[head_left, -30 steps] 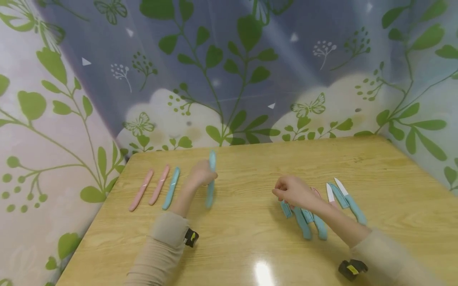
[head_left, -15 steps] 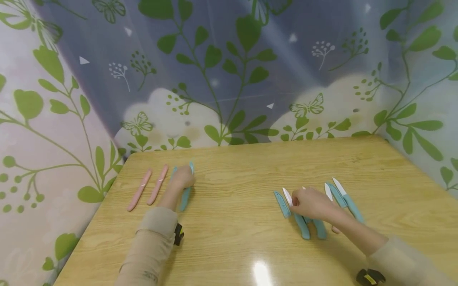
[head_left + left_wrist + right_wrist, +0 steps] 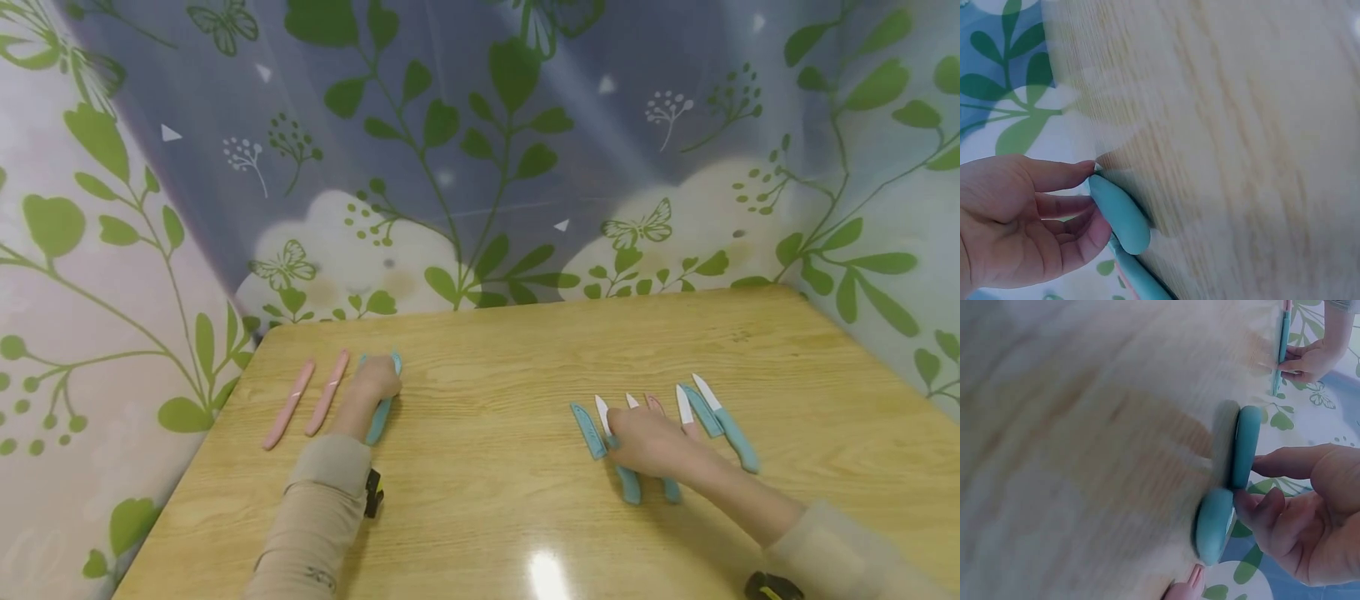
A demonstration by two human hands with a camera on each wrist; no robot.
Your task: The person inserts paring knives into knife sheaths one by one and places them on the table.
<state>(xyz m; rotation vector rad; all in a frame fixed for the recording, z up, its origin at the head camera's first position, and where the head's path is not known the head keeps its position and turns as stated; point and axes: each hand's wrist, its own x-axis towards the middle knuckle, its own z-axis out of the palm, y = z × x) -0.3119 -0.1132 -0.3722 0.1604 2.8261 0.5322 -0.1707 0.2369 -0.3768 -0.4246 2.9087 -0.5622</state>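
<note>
At the left of the table my left hand [image 3: 375,381] pinches a teal sheathed knife [image 3: 381,421], whose rounded handle [image 3: 1119,212] shows in the left wrist view. Another teal knife [image 3: 1141,275] lies beside it. Over the right-hand group, my right hand [image 3: 652,437] has its thumb and fingertips on the handle of a teal ceramic knife [image 3: 628,485]. That handle [image 3: 1247,434] stands against the fingertips in the right wrist view. A second teal-handled knife [image 3: 671,490] is partly hidden under the hand. A loose teal sheath [image 3: 588,431] lies to the left.
Two pink sheathed knives [image 3: 288,406] lie at far left. Right of my right hand are a pink sheath [image 3: 654,403], a white-bladed pink knife [image 3: 684,406], a teal sheath [image 3: 703,410] and a bare teal knife [image 3: 738,442]. A patterned curtain [image 3: 487,167] borders the wooden table [image 3: 487,467].
My left hand has carried the teal sheathed knife leftward and lowered it next to the other teal one. My right hand has shifted right and come down onto the teal-handled knife.
</note>
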